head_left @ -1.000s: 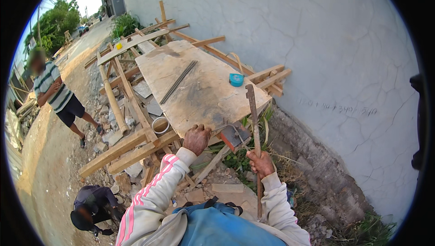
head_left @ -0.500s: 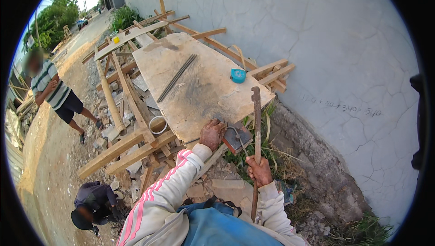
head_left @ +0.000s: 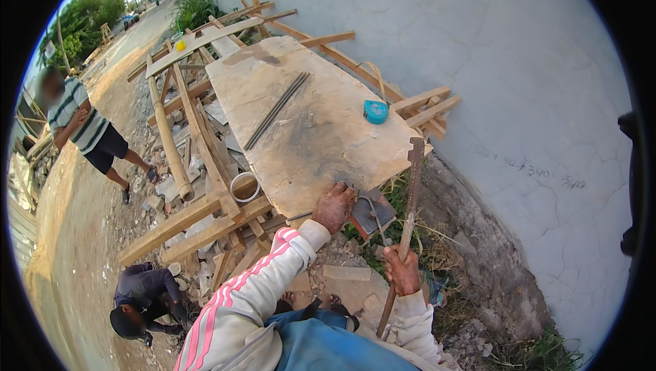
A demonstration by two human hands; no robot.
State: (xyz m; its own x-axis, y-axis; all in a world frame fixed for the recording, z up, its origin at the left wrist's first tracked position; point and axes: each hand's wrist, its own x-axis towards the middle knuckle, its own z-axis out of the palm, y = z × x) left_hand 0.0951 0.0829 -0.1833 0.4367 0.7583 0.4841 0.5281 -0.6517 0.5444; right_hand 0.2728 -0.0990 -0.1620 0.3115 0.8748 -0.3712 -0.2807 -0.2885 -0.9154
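Note:
My left hand (head_left: pixel 335 203) is closed on a dark metal rod (head_left: pixel 297 216) at the plywood board's near edge, beside a dark metal plate (head_left: pixel 383 217) on a reddish block. A bent part of the rod curves over the plate, toward my right side. My right hand (head_left: pixel 402 268) grips a long rusty flat bar (head_left: pixel 410 207), which stands at a slant with a notched top end. On the board (head_left: pixel 260 98) lie several thin dark rods (head_left: pixel 277 109) and a turquoise tape measure (head_left: pixel 376 111).
Timber beams (head_left: pixel 191 227) surround the board over rubble. A white bucket (head_left: pixel 236 186) sits by its left edge. A cracked wall (head_left: pixel 519 84) borders the right, weeds below. At left, a person in striped shirt (head_left: pixel 92 132) stands; another in dark clothes (head_left: pixel 143 289) crouches.
My left hand has moved right along the board's edge, closer to the plate. The rusty bar's top now tilts further right, and the view has shifted slightly.

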